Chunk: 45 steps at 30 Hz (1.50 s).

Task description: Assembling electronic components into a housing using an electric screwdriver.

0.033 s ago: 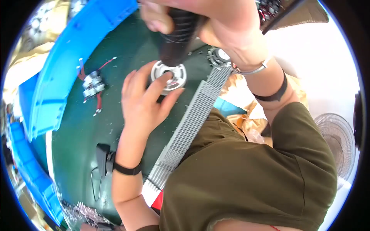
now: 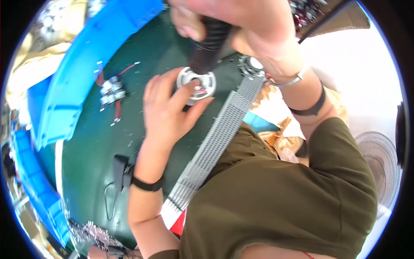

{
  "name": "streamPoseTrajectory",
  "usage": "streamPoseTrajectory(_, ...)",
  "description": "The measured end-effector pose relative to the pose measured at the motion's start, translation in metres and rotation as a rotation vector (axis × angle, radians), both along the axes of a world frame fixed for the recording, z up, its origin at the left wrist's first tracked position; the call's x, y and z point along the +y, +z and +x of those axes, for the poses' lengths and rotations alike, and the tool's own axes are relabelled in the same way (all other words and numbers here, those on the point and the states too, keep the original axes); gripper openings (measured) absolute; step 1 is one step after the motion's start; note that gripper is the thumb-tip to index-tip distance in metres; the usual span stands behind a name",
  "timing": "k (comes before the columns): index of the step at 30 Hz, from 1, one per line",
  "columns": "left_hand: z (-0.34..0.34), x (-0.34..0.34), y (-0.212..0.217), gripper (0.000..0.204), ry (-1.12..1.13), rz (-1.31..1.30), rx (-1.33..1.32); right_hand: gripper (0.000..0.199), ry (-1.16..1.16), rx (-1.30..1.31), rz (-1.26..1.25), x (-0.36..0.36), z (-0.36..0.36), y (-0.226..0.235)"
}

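My left hand (image 2: 166,110) rests on the green mat (image 2: 90,151), its fingertips pinching a round silver metal part (image 2: 203,83) that lies flat. My right hand (image 2: 246,23) is closed around a black power screwdriver (image 2: 210,47), which points down with its tip on the middle of that part. A second round silver part (image 2: 251,64) lies just to the right, at the far end of a long grey perforated strip (image 2: 215,142).
A small assembly with red wires (image 2: 111,91) lies left of my hand. Blue plastic trays (image 2: 82,69) curve along the left side. A black device with a cable (image 2: 119,170) sits by my left wrist. A white fan (image 2: 379,166) stands at the right.
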<state>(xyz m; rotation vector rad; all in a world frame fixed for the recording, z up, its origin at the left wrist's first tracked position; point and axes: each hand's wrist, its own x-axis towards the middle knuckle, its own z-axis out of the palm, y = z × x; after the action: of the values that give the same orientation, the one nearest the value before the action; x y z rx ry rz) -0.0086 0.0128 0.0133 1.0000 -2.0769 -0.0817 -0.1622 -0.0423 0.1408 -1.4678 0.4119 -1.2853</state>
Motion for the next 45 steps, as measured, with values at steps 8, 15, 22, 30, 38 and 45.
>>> streamPoseTrajectory(8, 0.086, 0.046, 0.042, 0.055, 0.568, 0.158, 0.015, 0.033, -0.080, -0.145, -0.112, 0.014, -0.012, 0.019)
streamPoseTrajectory(15, 0.201, 0.081, 0.035, 0.045, 1.123, -0.122, -0.530, 0.029, 0.160, -0.325, -0.031, -0.013, 0.007, -0.001)
streamPoseTrajectory(22, 0.094, -0.006, 0.009, 0.032, 0.632, -0.013, -0.550, 0.020, -0.270, 0.199, -0.127, -0.011, 0.020, 0.004)
streamPoseTrajectory(30, 0.128, -0.010, -0.015, 0.017, 0.518, 0.293, 0.454, 0.038, -0.537, 0.239, -0.688, 0.024, 0.007, -0.044)
streamPoseTrajectory(38, 0.112, 0.018, 0.001, 0.032, 0.407, 0.178, -0.053, 0.020, -0.091, 0.382, -0.447, 0.027, 0.036, -0.069)
streamPoseTrajectory(45, 0.107, 0.026, 0.000, 0.021, 0.408, 0.160, -0.413, 0.019, 0.024, 0.539, -0.404, 0.039, 0.039, -0.077)
